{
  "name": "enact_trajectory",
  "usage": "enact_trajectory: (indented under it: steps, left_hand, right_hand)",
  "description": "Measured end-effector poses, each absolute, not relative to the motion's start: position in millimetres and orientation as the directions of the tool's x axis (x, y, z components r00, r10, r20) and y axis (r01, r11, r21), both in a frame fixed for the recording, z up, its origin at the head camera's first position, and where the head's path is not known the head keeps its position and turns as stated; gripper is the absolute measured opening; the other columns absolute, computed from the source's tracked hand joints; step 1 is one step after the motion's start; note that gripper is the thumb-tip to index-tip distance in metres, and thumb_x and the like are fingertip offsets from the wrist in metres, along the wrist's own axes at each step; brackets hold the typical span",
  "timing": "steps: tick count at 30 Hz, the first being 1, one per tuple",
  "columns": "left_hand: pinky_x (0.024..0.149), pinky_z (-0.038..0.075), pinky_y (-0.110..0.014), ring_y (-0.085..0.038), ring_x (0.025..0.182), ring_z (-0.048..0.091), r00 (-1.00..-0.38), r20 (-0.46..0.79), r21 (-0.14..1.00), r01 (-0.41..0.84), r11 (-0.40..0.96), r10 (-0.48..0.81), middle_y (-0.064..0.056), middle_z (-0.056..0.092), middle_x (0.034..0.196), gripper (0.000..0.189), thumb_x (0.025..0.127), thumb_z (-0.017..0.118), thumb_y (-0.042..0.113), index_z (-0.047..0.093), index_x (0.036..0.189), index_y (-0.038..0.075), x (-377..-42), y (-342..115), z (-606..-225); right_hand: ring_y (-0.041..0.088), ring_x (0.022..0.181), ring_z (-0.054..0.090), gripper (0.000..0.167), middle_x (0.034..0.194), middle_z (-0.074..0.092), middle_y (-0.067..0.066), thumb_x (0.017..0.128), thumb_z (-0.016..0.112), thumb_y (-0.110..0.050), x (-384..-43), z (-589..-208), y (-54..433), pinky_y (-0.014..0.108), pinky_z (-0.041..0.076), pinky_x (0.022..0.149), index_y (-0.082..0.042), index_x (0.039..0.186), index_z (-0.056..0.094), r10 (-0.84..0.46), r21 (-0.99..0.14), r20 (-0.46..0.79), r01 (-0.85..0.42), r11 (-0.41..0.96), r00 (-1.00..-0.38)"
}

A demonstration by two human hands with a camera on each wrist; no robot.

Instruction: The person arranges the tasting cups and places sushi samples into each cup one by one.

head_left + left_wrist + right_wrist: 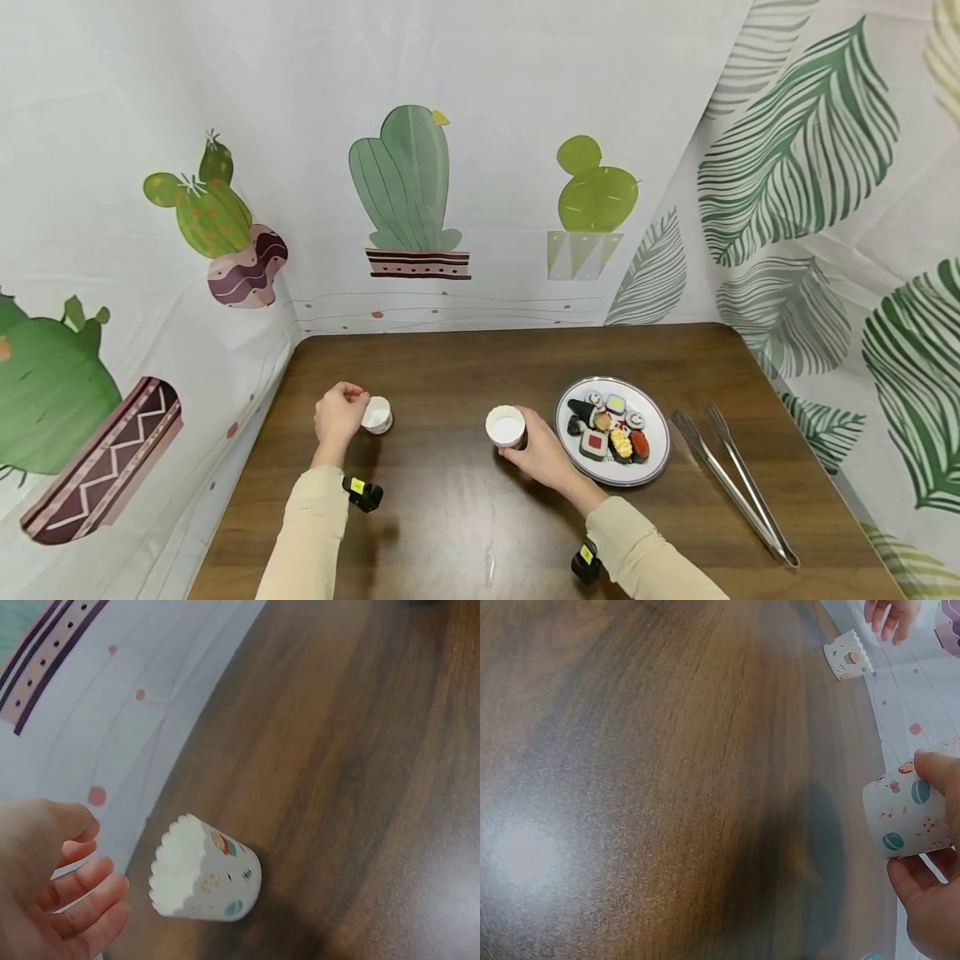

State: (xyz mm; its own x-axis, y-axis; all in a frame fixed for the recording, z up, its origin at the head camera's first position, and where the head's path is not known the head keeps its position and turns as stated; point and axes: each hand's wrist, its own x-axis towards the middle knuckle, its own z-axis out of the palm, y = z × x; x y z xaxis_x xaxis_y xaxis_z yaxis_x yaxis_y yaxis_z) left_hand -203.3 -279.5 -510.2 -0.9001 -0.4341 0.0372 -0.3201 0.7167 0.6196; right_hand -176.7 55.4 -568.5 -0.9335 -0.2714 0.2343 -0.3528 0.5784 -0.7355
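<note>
A white paper baking cup (pixel 377 418) with a scalloped rim stands on the table at the left. Just left of it is my left hand (pixel 337 415), fingers loosely bent and holding nothing. In the left wrist view a gap shows between these fingers and the printed cup (pixel 217 874). My right hand (pixel 543 454) grips a second baking cup (pixel 506 428) by its side, left of the plate. Seen from the right wrist, the thumb and fingers hold the wall of this cup (pixel 904 810), and a dark shadow lies apart from it on the wood.
A round white plate (pixel 651 454) bearing several sushi pieces (pixel 611 429) sits right of my right hand. Metal tongs (pixel 738 487) lie farther right on the brown wooden table (pixel 442 525). Behind the table hangs a cloth (pixel 510 100) printed with cacti and leaves.
</note>
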Motion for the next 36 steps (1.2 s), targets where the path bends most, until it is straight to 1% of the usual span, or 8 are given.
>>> enact_trajectory:
  steps: [8,14,16,23,30,36]
  left_hand:
    - [0.074,0.042,-0.043,-0.029,0.088,0.062,-0.945,0.036,0.614,-0.236,0.753,-0.326,-0.008,0.069,0.09,0.021,0.082,0.062,0.027,0.066,0.094,0.01,-206.8,-265.5,-497.0]
    - [0.077,0.043,-0.044,-0.027,0.09,0.063,-0.973,0.025,0.607,-0.167,0.777,-0.229,-0.008,0.069,0.095,0.024,0.082,0.064,0.029,0.065,0.097,0.011,-209.7,-252.8,-495.6]
    - [0.077,0.044,-0.044,-0.026,0.089,0.064,-0.978,0.024,0.608,-0.15,0.78,-0.206,-0.007,0.069,0.096,0.024,0.081,0.065,0.029,0.065,0.097,0.011,-208.6,-247.5,-493.5]
    - [0.079,0.044,-0.044,-0.024,0.093,0.062,-0.993,0.013,0.625,-0.081,0.777,-0.114,-0.006,0.068,0.098,0.028,0.081,0.067,0.029,0.065,0.102,0.011,-204.5,-228.4,-490.2]
    - [0.079,0.048,-0.039,-0.021,0.088,0.065,-0.999,0.033,0.657,-0.007,0.754,-0.038,-0.007,0.069,0.095,0.026,0.078,0.07,0.024,0.064,0.099,0.009,-202.6,-206.7,-494.9]
    - [0.078,0.048,-0.038,-0.02,0.086,0.065,-0.999,0.036,0.67,0.021,0.742,-0.004,-0.008,0.069,0.096,0.026,0.078,0.07,0.025,0.064,0.099,0.01,-199.5,-190.8,-499.2]
  right_hand:
    - [0.029,0.109,0.054,0.069,0.114,0.057,0.014,0.064,0.082,-0.016,-176.1,-564.9,54.2,0.044,0.042,0.093,-0.002,0.122,0.048,-0.273,-0.739,0.226,-0.346,0.577,-0.935]
    - [0.028,0.109,0.054,0.069,0.115,0.057,0.013,0.064,0.082,-0.016,-177.1,-564.2,53.1,0.043,0.042,0.093,-0.003,0.123,0.048,-0.27,-0.74,0.216,-0.338,0.582,-0.938]
    - [0.028,0.109,0.054,0.069,0.115,0.057,0.013,0.065,0.082,-0.017,-177.4,-563.4,52.1,0.043,0.042,0.093,-0.003,0.123,0.048,-0.272,-0.742,0.213,-0.336,0.58,-0.938]
    - [0.029,0.11,0.053,0.069,0.116,0.056,0.013,0.065,0.081,-0.017,-177.5,-561.9,47.6,0.043,0.042,0.094,-0.003,0.123,0.047,-0.275,-0.746,0.209,-0.335,0.576,-0.938]
    - [0.028,0.109,0.053,0.068,0.115,0.057,0.012,0.065,0.081,-0.016,-176.5,-561.8,44.2,0.044,0.042,0.093,-0.004,0.123,0.048,-0.276,-0.751,0.22,-0.343,0.565,-0.936]
    - [0.029,0.11,0.053,0.068,0.116,0.057,0.012,0.065,0.081,-0.017,-176.7,-561.4,41.5,0.044,0.042,0.094,-0.004,0.123,0.048,-0.277,-0.747,0.22,-0.344,0.569,-0.935]
